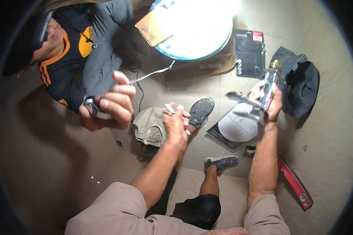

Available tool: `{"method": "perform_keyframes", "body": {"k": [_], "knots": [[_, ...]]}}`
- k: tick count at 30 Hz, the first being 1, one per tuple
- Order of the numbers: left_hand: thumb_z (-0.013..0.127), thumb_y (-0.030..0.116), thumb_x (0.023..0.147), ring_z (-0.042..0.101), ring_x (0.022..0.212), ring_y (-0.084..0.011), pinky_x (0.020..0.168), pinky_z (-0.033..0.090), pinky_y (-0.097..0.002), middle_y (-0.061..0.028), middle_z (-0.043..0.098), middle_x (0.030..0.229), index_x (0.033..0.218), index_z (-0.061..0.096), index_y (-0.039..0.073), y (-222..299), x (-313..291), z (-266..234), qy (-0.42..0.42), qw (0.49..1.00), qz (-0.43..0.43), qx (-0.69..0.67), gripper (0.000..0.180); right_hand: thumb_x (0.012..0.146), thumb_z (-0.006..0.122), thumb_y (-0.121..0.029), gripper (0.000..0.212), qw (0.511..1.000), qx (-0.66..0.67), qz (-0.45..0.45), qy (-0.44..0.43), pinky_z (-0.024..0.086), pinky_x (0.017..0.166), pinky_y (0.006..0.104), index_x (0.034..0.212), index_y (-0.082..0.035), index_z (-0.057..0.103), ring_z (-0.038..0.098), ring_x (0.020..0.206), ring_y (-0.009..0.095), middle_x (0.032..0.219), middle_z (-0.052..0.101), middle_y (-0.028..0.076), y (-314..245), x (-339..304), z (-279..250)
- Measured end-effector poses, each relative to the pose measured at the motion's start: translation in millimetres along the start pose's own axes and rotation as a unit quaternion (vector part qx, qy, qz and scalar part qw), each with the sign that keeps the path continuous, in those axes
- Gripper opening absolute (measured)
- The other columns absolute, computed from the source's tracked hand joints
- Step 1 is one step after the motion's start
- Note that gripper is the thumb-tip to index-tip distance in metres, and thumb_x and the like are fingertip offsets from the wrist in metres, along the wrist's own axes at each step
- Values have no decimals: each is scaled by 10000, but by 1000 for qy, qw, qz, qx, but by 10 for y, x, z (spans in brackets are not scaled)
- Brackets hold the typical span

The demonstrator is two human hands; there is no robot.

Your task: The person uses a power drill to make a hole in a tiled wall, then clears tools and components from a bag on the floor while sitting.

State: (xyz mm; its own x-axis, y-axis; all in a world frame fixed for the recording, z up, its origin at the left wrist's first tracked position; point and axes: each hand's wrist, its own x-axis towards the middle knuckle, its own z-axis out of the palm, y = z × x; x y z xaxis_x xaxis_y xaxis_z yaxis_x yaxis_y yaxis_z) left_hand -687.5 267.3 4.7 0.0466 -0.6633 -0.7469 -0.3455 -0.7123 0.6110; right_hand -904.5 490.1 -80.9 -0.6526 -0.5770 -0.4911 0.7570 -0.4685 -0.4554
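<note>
Silver metal tool with a brass-coloured end (271, 76), count 1: held up at the right, above the floor, partly motion-blurred. It is gripped in the right hand (274, 102), fingers and thumb closed around its body, brass end pointing away from the wearer.

Left hand (175, 122): fingers partly curled, well apart from the tool. Small white pieces (169, 108) show at the fingers, at least 3; whether they are gripped or stuck on cannot be told.

Below the tool: 1 white round disc with faint lines (239, 124), lying on 1 dark-edged flat rectangular panel (223, 143). Right of the tool: 1 black fabric bag (300, 84). Beyond it: 1 black flat plastic package (250, 58). Nearer the wearer: 1 red spirit level (294, 181), lying at a slant.

Beside the left hand: 1 beige cloth bag (147, 124). Dark worn shoes (202, 111): 2, on the wearer's feet.

Farther out: 1 round blue-rimmed container with a glaring white top (196, 29), 1 tan flat card (153, 28) resting at its edge, 1 white coiled cord (153, 73).

At the left, 1 co-worker's hand (117, 103) is seen, fingers curled by 1 dark-and-silver object (93, 105), kind unclear.
</note>
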Motion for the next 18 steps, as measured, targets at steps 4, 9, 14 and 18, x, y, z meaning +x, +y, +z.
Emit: {"method": "perform_keyframes", "body": {"k": [4, 9, 14, 18], "knots": [[563, 1, 969, 473, 463, -102, 412, 370, -232, -142, 655, 829, 1441, 344, 42, 617, 37, -206, -123, 985, 121, -23, 522, 1010, 494, -406, 426, 997, 56, 43, 5, 507, 689, 334, 1064, 7, 583, 604, 727, 233, 850, 621, 148, 176, -461, 441], [458, 163, 1048, 561, 542, -136, 492, 452, -248, -172, 667, 881, 1415, 420, 56, 882, -347, -330, -221, 971, 88, 27, 384, 987, 490, -469, 485, 984, 129, 122, 25, 447, 644, 356, 1035, -12, 646, 520, 697, 222, 768, 566, 120, 171, -1059, 848], [462, 212, 1051, 635, 604, -190, 495, 471, -272, -191, 673, 890, 1307, 478, 27, 616, -729, -622, -236, 967, -83, 51, 316, 988, 517, -471, 485, 978, 174, 108, 36, 461, 652, 366, 1057, -11, 655, 533, 718, 230, 785, 587, 140, 88, -1330, 974], [452, 164, 1052, 642, 615, -196, 524, 484, -288, -188, 683, 913, 1302, 477, -12, 305, -853, -776, -250, 952, -145, 98, 307, 986, 533, -388, 416, 973, 208, 65, 75, 490, 699, 364, 1052, 12, 623, 586, 748, 259, 804, 612, 149, -67, -1411, 877]]}}
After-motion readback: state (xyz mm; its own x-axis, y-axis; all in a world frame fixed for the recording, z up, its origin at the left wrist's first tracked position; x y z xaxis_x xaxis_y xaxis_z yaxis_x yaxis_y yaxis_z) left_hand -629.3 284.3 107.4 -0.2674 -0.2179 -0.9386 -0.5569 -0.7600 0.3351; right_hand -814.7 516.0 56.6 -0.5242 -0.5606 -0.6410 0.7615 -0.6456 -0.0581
